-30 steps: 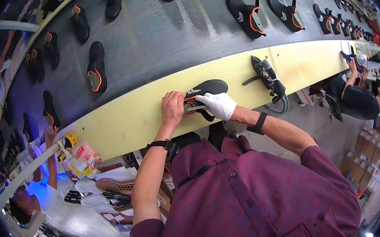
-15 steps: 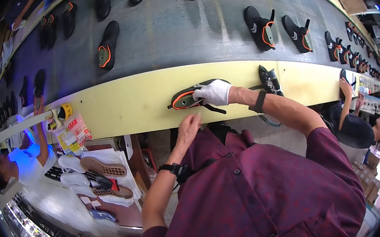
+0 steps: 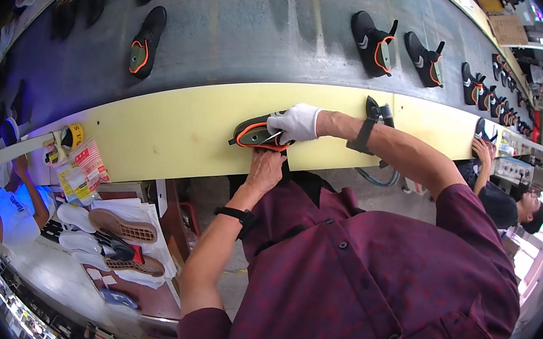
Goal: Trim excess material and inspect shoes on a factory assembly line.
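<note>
Two hands meet at a dark shoe (image 3: 256, 133) with orange trim, lying on its side on the pale yellow surface (image 3: 168, 131). Gloved in white, the right hand (image 3: 295, 122) has its fingers clamped on the shoe's heel end. Just below, the bare left hand (image 3: 265, 170) touches the shoe, fingers loosely together. More shoes (image 3: 374, 43) ride the grey belt (image 3: 257, 32) beyond.
</note>
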`<state>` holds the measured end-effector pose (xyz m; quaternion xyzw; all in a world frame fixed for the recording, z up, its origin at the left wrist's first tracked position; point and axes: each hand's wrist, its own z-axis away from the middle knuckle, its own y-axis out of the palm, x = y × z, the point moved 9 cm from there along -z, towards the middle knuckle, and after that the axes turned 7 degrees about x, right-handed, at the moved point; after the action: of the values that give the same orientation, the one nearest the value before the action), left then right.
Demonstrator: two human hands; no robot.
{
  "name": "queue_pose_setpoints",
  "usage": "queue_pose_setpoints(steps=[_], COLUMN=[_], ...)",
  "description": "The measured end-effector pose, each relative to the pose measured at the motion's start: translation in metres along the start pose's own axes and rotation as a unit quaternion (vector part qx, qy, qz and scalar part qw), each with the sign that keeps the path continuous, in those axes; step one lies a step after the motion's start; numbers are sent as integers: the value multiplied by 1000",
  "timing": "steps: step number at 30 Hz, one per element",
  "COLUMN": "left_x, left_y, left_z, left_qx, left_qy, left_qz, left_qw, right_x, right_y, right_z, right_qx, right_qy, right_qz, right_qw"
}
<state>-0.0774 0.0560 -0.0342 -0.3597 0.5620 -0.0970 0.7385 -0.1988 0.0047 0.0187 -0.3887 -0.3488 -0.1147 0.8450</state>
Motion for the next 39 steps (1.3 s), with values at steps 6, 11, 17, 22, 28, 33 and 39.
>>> queue_pose_setpoints(steps=[6, 11, 17, 22, 28, 33, 39], left_x=[-3, 4, -2, -19, 5, 2, -15], left_y=[5, 4, -50, -132, -101, -108, -119], left_z=[1, 2, 23, 2, -20, -26, -26], left_qx=[-40, -58, 29, -102, -46, -50, -54], left_qy=[13, -51, -24, 30, 128, 120, 129], left_qz=[-34, 15, -28, -142, -110, -105, -18], left_qw=[999, 997, 999, 984, 985, 986, 990], right_x=[18, 32, 29, 29, 29, 28, 28], right_y=[6, 14, 12, 10, 12, 17, 22], right_z=[9, 11, 18, 19, 13, 14, 23], right_qx=[-60, -134, -120, -136, -169, -205, -221], right_qy=[-23, -39, -6, -15, -41, -18, 21], right_qz=[84, 127, 139, 138, 138, 130, 109], right_qw=[994, 982, 983, 981, 975, 970, 969])
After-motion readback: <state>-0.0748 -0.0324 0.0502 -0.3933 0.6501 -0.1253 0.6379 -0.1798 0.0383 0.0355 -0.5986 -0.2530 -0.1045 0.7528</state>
